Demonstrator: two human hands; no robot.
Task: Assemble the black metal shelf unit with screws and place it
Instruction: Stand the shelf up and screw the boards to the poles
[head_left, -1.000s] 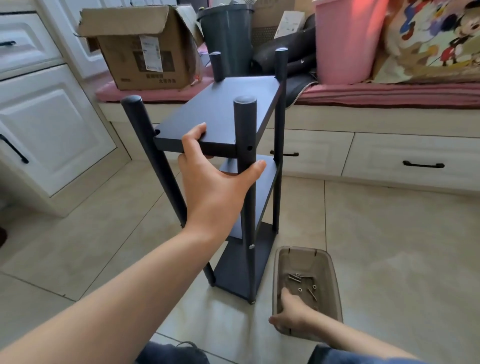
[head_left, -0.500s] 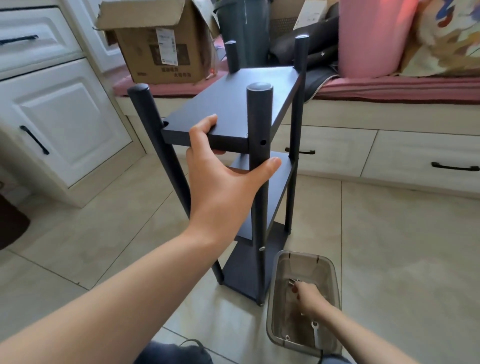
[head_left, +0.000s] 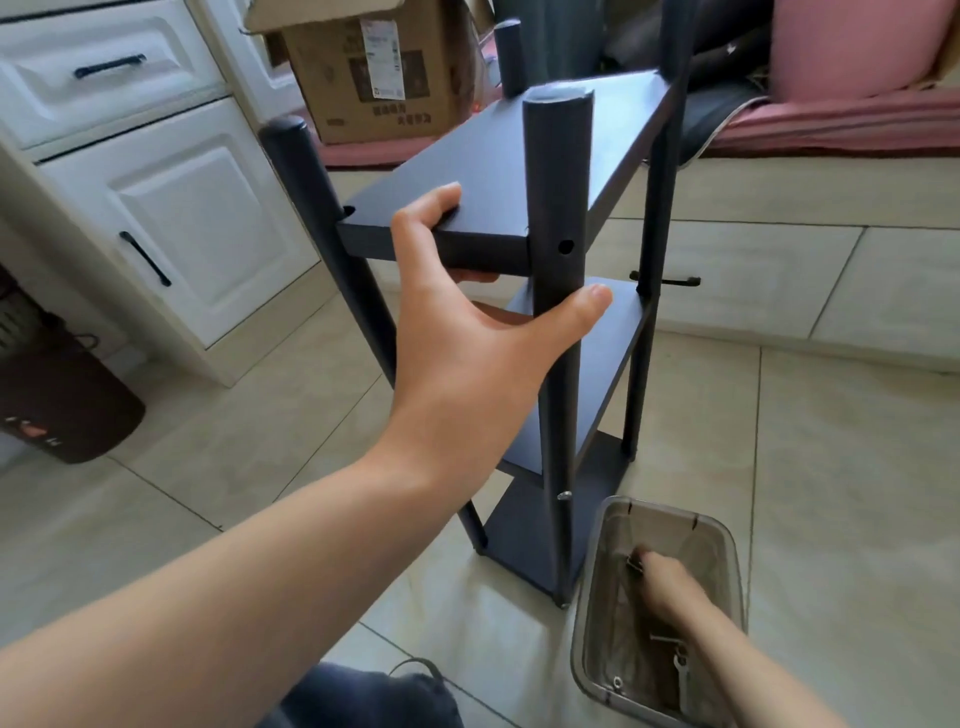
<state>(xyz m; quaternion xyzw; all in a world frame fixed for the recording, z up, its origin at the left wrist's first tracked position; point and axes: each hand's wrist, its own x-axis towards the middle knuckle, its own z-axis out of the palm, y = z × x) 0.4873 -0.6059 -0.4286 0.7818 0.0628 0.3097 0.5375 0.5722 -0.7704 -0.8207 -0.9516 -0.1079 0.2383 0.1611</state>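
tile floor (head_left: 831, 441): left hand (head_left: 467, 332) grips shelf unit (head_left: 498, 171) top board; right hand (head_left: 665, 582) in tray (head_left: 727, 540), grip unclear.

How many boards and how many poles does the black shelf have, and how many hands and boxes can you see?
Flat black shelf boards: 3 (top, middle, bottom)
Round black metal poles: 4 (front)
Hands: 2 (left, right)
Clear plastic bin: 1
Brown cardboard box: 1
Total: 11

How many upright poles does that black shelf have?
4: near right pole by the left hand, near left pole, far left pole, far right pole.
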